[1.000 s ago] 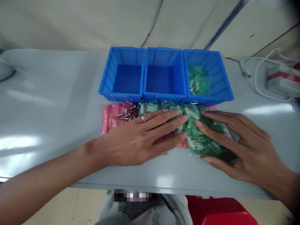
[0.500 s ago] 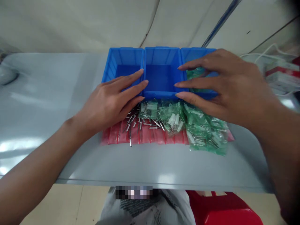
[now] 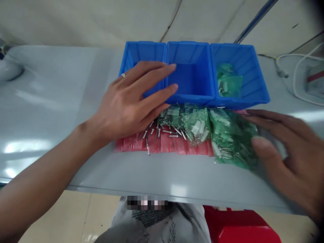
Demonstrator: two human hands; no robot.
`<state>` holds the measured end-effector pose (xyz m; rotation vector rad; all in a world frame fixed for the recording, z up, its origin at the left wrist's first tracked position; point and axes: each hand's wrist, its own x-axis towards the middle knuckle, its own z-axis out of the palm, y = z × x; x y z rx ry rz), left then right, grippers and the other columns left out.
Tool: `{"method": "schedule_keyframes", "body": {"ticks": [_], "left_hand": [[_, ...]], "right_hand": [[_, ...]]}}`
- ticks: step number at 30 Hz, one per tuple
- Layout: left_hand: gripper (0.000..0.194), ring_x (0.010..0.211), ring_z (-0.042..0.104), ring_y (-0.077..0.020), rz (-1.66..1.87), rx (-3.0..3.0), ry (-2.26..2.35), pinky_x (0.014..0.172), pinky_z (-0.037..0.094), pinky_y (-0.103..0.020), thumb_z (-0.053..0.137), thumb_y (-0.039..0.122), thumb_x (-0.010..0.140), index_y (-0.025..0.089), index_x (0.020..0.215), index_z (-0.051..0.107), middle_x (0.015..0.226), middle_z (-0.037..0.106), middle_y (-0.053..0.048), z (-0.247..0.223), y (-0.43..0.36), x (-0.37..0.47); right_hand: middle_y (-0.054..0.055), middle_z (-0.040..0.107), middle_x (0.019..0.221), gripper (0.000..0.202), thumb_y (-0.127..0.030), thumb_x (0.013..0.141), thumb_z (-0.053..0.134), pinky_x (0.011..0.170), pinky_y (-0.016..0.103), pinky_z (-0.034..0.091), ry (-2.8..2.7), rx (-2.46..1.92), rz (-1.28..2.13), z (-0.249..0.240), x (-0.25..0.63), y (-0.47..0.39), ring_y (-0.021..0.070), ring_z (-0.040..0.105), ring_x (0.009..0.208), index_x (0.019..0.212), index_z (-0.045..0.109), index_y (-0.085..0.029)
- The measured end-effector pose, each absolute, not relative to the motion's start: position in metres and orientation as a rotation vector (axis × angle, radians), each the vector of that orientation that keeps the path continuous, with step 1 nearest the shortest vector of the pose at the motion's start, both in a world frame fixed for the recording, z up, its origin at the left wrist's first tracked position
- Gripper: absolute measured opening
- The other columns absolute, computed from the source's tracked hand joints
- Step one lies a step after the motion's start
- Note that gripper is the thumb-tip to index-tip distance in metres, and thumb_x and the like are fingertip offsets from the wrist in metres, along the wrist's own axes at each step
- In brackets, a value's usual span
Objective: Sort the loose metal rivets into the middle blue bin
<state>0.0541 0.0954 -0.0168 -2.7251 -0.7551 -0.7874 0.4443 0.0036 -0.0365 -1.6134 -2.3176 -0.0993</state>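
My left hand is spread, palm down, over the front of the left blue bin; its fingertips point toward the middle blue bin. Under and beside it lie loose metal pop rivets on a row of pink plastic bags. Green-tinted clear bags with white plugs and metal pieces are heaped in front of the bins. At their right side is my right hand, blurred, thumb apart from the fingers, nothing visible in it. Inside the right blue bin are green bags.
A grey table runs along the wall. At right lie a white cable and a partly seen box. A red stool stands below the table's front edge, near my clothing.
My right hand has moved from above the right bin down and to the right, beside the green bags. The left hand stays over the left bin, and the view has shifted slightly.
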Motion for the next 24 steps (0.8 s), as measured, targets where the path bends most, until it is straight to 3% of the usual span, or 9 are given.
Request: {"method": "schedule_keyframes", "body": {"ticks": [3,5,9,14,18,24], "left_hand": [[0.044,0.160,0.059,-0.0306,-0.868,-2.869,-0.522,0.131,0.060,-0.051,0.065,0.048,0.113,0.021,0.147,0.066,0.163,0.067,-0.012,-0.013,0.076,0.074],[0.053,0.168,0.049,-0.0302,-0.676,-3.025,-0.390,0.140,0.051,-0.051,0.056,0.050,0.116,0.016,0.158,0.059,0.172,0.058,-0.013,-0.018,0.063,0.088],[0.056,0.175,0.035,-0.0274,-0.521,-3.079,-0.371,0.148,0.038,-0.050,0.049,0.041,0.119,0.017,0.169,0.045,0.183,0.041,-0.012,-0.035,0.052,0.103],[0.055,0.177,0.029,-0.0268,-0.501,-3.139,-0.413,0.151,0.033,-0.050,0.048,0.012,0.115,0.015,0.169,0.045,0.183,0.038,-0.016,-0.039,0.053,0.098],[0.055,0.177,0.030,-0.0267,-0.492,-3.166,-0.416,0.150,0.034,-0.050,0.046,0.009,0.114,0.015,0.169,0.046,0.182,0.040,-0.015,-0.036,0.054,0.094],[0.047,0.171,0.040,-0.0298,-0.530,-3.087,-0.396,0.146,0.042,-0.048,0.045,0.012,0.116,0.012,0.163,0.053,0.176,0.050,-0.018,-0.030,0.050,0.098]], "right_hand": [[0.015,0.061,0.170,0.067,-0.061,0.114,0.045,0.123,0.078,0.051,-2.318,-1.648,-0.088,-0.050,0.439,-0.008,0.0486,0.061,0.151,0.176,0.045,-0.035],[0.017,0.060,0.171,0.069,-0.060,0.113,0.050,0.122,0.082,0.049,-2.310,-1.640,-0.112,-0.054,0.433,-0.008,0.0506,0.061,0.150,0.176,0.045,-0.035],[0.018,0.056,0.173,0.068,-0.056,0.112,0.056,0.121,0.081,0.049,-2.332,-1.583,-0.112,-0.054,0.424,-0.005,0.0490,0.060,0.152,0.177,0.043,-0.037],[0.022,0.054,0.173,0.067,-0.053,0.113,0.057,0.118,0.081,0.048,-2.343,-1.565,-0.109,-0.053,0.423,-0.006,0.0503,0.059,0.153,0.176,0.043,-0.036],[0.027,0.057,0.169,0.064,-0.049,0.113,0.059,0.115,0.081,0.050,-2.369,-1.516,-0.113,-0.051,0.420,-0.006,0.0525,0.060,0.152,0.173,0.049,-0.030],[0.022,0.056,0.172,0.066,-0.051,0.111,0.061,0.115,0.080,0.053,-2.367,-1.533,-0.127,-0.051,0.415,-0.004,0.0519,0.062,0.149,0.173,0.047,-0.034]]}}
